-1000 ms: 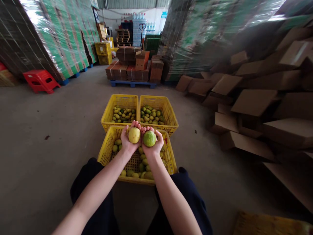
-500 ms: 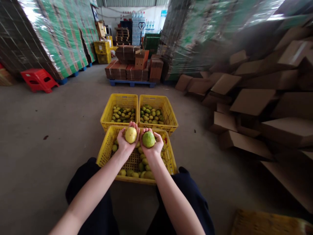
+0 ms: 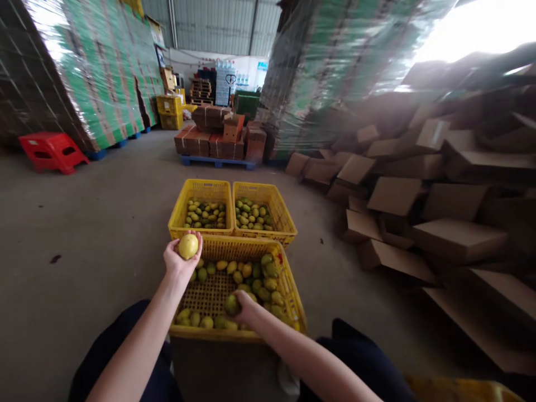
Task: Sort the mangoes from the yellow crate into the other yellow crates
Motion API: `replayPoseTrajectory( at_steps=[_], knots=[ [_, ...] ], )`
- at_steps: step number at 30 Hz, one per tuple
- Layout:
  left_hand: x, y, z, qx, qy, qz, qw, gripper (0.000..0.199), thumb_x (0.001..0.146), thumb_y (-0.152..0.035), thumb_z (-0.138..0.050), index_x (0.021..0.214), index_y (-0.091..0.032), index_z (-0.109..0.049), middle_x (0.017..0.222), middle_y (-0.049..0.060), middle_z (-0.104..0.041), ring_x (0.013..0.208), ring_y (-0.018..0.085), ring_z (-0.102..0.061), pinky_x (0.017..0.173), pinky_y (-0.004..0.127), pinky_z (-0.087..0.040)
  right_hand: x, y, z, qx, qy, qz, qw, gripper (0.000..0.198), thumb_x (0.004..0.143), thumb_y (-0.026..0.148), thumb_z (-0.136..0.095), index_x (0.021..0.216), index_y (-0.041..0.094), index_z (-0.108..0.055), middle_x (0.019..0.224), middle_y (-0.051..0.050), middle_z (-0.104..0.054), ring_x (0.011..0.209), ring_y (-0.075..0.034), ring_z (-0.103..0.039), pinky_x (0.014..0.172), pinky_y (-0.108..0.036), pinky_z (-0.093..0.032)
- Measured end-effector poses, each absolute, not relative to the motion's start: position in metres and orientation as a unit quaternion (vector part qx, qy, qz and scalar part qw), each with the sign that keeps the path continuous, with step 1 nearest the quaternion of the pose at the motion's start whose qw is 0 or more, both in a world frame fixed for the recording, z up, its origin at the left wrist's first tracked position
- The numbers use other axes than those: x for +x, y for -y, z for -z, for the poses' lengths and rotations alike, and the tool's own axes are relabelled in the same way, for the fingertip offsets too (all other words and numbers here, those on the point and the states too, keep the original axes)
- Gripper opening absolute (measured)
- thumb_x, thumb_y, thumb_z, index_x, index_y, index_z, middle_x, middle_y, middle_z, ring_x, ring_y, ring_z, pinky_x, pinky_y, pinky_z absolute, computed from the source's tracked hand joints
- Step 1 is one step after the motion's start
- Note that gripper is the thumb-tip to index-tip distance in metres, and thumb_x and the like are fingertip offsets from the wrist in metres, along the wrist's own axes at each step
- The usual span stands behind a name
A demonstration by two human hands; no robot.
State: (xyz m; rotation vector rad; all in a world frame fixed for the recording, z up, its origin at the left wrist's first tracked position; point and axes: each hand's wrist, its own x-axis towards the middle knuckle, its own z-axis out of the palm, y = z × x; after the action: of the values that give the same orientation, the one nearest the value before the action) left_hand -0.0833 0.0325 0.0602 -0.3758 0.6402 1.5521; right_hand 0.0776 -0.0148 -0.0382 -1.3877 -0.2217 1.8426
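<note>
My left hand (image 3: 181,258), palm up with curled fingers, holds a yellow lemon (image 3: 188,246) above the left rim of the near yellow crate (image 3: 299,312). Down inside that crate, my right hand (image 3: 246,306) has its fingers around a green lemon (image 3: 232,305), partly hidden by the hand. Green and yellow lemons (image 3: 263,293) lie along the crate's far, right and near sides, around a bare patch of slotted floor. Whether the held green lemon touches those below it, I cannot tell.
Two more yellow crates, a left one (image 3: 178,209) and a right one (image 3: 287,220), hold lemons just beyond. Cardboard boxes (image 3: 393,195) are heaped at the right. A red stool (image 3: 52,151) stands at the left. Bundled cardboard (image 3: 192,139) sits on a blue pallet (image 3: 218,162) ahead.
My hands have parted from side by side. The left has moved left with the yellow lemon; the right has gone down into the near crate with the green lemon. The view has tilted up.
</note>
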Motion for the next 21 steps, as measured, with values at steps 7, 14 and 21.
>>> replayPoseTrajectory(
  at_steps=[7,14,21],
  knots=[
    [-0.083,-0.031,-0.065,-0.164,-0.248,-0.692,0.657,0.033,0.069,-0.011,-0.045,0.096,-0.011,-0.063,0.073,0.007,-0.067,0.069,0.02,-0.069,0.062,0.032,-0.061,0.049,-0.101,-0.036,-0.467,0.158,-0.751,0.44,0.027,0.093,0.043,-0.042,0.095,0.019,-0.053,0.084,-0.004,-0.063,0.065,-0.014,-0.064,0.059,-0.029,-0.056],
    [-0.077,-0.031,-0.062,-0.173,-0.233,-0.685,0.668,0.031,0.07,-0.011,-0.047,0.096,-0.011,-0.063,0.072,0.008,-0.066,0.071,0.022,-0.07,0.063,0.033,-0.061,0.101,-0.036,-0.015,-0.397,0.368,-0.817,0.2,0.027,0.084,0.029,-0.063,0.102,0.011,-0.066,0.095,-0.012,-0.073,0.07,-0.018,-0.072,0.062,-0.026,-0.053],
    [-0.083,-0.03,-0.063,-0.166,-0.242,-0.699,0.652,0.032,0.069,-0.01,-0.046,0.096,-0.011,-0.063,0.072,0.006,-0.066,0.068,0.019,-0.069,0.064,0.032,-0.061,0.147,-0.012,-0.005,-0.47,0.609,-0.612,0.182,0.03,0.082,0.034,-0.065,0.105,0.016,-0.071,0.095,-0.006,-0.075,0.073,-0.014,-0.069,0.066,-0.023,-0.053]
  ],
)
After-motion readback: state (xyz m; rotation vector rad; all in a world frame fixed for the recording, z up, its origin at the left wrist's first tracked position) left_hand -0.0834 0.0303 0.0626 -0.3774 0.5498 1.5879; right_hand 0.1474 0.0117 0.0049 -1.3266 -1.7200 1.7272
